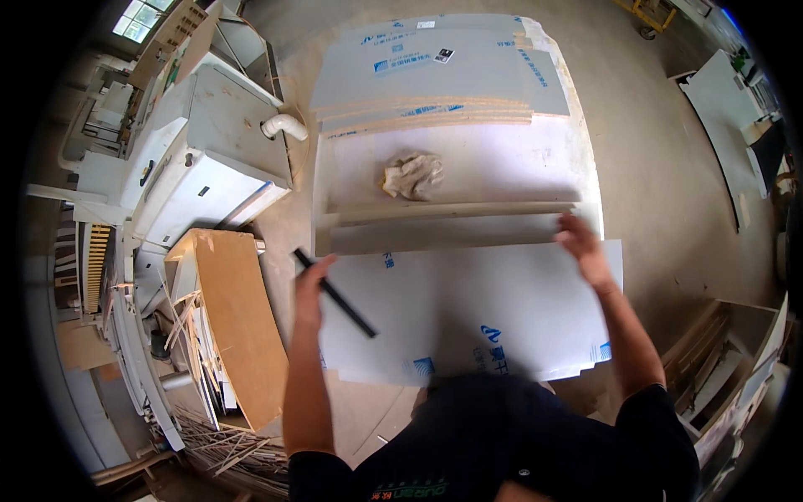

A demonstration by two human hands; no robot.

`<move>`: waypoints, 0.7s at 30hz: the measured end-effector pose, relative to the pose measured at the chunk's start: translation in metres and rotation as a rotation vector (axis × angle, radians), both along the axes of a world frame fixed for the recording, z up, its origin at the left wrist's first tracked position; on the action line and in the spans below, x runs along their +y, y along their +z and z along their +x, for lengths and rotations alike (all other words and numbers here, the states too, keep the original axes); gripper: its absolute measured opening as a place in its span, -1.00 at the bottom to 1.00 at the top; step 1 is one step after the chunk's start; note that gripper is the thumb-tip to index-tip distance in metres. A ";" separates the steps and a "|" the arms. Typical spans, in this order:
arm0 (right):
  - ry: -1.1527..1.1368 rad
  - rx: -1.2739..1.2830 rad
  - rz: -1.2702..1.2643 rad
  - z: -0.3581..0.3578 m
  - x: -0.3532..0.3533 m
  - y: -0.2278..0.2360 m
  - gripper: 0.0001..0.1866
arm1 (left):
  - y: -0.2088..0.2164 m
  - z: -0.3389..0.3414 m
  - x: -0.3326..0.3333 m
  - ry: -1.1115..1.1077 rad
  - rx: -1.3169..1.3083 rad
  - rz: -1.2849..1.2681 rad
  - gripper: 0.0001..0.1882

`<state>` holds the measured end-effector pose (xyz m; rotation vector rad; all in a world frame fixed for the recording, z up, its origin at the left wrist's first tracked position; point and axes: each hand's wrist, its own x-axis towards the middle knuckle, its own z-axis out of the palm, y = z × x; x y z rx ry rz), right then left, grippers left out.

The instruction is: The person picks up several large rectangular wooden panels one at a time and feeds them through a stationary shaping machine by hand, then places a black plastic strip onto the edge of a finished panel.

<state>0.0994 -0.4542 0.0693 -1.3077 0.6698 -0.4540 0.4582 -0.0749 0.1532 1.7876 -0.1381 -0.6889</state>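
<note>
A long, thin black bar [347,308] slants across the near left corner area of a pale grey panel [452,293] with blue printed marks. My left hand [311,283] is closed round the bar's upper part, beside the panel's left edge. At the panel's far right corner is my right hand [580,244], its fingers loosely bent and apart; whether they touch the edge I cannot tell. Other grey sheets lie under the panel at its near edge. Beyond it, a crumpled whitish work glove or cloth [414,176] rests on a white surface [493,159].
Stacked grey boards [401,71] with raw edges lie at the far end. Left stand a white cabinet machine [222,125] with a white hose [284,127] and a brown board [238,326] beside wood offcuts [238,452]. An offcut bin [719,343] stands at the right.
</note>
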 end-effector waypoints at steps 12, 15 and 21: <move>0.539 0.717 -0.739 0.189 -0.018 0.030 -0.48 | -0.084 -0.023 -0.188 -0.173 -0.005 -0.142 -0.43; 0.508 0.818 -0.932 0.175 -0.074 -0.018 -0.46 | -0.137 0.059 -0.156 -0.254 -0.288 0.102 -0.45; 0.344 0.694 -1.210 0.180 -0.099 -0.054 -0.36 | -0.142 0.226 -0.150 -0.183 -0.504 0.456 -0.41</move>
